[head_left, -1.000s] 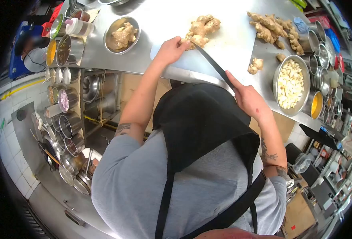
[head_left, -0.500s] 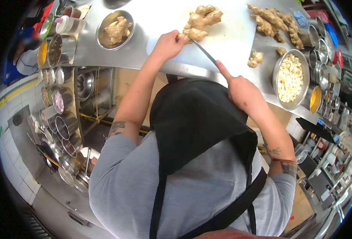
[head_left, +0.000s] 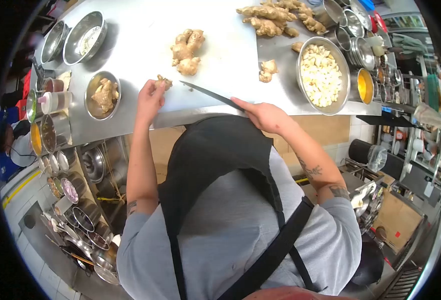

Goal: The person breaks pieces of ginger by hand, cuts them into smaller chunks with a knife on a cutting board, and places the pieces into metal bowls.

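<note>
Single head-worn fisheye view, steeply downward over torso onto steel counter [head_left: 130, 120].

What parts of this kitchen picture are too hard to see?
- Head view: knife handle, hidden inside the right hand.
- Ginger piece, partly covered by the left hand fingers.
- Small steel containers below the counter: contents too small.
- Lens edge cuts off the ginger pile.

My left hand [head_left: 150, 100] has left the big ginger root [head_left: 186, 46] and now pinches 1 small ginger piece [head_left: 163, 82] near the counter [head_left: 130, 55] edge, well apart from that root. My right hand [head_left: 264, 116] has drawn back, and the knife [head_left: 208, 94] no longer touches the root; its tip lies just beside the small piece. My view has swung, so everything sits further left.
</note>
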A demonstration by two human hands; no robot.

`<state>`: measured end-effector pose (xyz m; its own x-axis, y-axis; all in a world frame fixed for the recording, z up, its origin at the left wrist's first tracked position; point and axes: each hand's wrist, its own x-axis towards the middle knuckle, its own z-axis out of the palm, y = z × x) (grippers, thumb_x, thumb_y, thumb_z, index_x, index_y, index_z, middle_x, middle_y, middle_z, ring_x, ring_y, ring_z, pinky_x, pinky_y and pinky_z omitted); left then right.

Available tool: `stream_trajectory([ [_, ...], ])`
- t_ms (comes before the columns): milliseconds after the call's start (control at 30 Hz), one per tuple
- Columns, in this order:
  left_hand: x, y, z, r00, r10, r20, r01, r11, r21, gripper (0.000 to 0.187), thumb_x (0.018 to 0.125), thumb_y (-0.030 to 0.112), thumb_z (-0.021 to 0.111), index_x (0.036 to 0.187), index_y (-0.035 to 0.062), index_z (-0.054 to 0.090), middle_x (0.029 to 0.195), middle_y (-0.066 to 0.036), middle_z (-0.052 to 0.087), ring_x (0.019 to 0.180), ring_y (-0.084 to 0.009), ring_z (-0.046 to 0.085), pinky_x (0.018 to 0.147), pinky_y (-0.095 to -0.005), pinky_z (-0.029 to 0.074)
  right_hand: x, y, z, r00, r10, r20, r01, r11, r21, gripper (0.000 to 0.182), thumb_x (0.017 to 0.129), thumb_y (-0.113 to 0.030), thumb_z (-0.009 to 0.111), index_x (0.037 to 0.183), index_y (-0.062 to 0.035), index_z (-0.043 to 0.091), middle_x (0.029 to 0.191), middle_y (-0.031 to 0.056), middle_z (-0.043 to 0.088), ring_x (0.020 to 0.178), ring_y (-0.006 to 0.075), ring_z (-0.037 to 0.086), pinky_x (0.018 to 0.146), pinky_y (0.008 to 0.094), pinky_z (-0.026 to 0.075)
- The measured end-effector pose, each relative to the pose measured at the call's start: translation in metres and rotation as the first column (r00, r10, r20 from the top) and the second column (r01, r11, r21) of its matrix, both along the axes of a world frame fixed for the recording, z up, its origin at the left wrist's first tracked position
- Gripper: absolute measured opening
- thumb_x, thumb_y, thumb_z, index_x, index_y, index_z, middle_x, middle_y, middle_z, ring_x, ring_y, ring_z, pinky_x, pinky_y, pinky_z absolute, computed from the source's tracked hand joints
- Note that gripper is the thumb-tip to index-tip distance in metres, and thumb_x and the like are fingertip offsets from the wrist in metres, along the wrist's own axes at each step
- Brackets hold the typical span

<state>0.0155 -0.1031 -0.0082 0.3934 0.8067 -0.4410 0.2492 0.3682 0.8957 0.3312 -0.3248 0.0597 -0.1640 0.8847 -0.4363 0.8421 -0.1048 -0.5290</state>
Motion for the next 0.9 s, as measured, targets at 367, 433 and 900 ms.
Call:
stream_trajectory([
  [367, 0.015, 0.125, 0.003, 0.986, 0.167, -0.024, -0.156, 0.956, 0.249, 0.044, 0.089, 0.033, 0.079, 0.111, -0.0033, 0.068, 0.095, -0.008, 0.072, 0.075, -0.0124, 0.067, 0.065, -0.0263, 0.053, 0.013, -0.033, 0.002, 0.932, -0.33, -0.151, 0.35, 0.927, 0.134, 0.062, 0.098, -0.01, 0.057, 0.157, -0.0269, 0.043, 0.084, 0.0247, 0.07, 0.079, 0.0437, 0.069, 0.074, 0.0495, 0.054],
  [433, 0.033, 0.172, 0.019, 0.98, 0.183, -0.08, -0.16, 0.96, 0.231, 0.042, 0.089, 0.027, 0.077, 0.113, -0.0056, 0.066, 0.1, -0.011, 0.073, 0.077, -0.0149, 0.069, 0.069, -0.0273, 0.055, 0.008, -0.025, 0.0, 0.917, -0.355, -0.183, 0.383, 0.911, 0.151, 0.062, 0.099, -0.01, 0.057, 0.157, -0.0268, 0.043, 0.088, 0.0256, 0.071, 0.082, 0.0444, 0.069, 0.077, 0.0505, 0.054],
  [900, 0.094, 0.17, -0.011, 0.998, 0.068, 0.014, -0.069, 0.987, 0.145, 0.041, 0.099, 0.029, 0.069, 0.126, -0.0007, 0.057, 0.095, -0.008, 0.065, 0.062, -0.0093, 0.052, 0.05, -0.0224, 0.04, -0.012, 0.004, -0.039, 0.788, -0.586, -0.186, 0.615, 0.734, 0.29, 0.061, 0.091, -0.011, 0.063, 0.149, -0.0149, 0.046, 0.117, 0.0267, 0.056, 0.101, 0.0442, 0.066, 0.09, 0.0489, 0.055],
])
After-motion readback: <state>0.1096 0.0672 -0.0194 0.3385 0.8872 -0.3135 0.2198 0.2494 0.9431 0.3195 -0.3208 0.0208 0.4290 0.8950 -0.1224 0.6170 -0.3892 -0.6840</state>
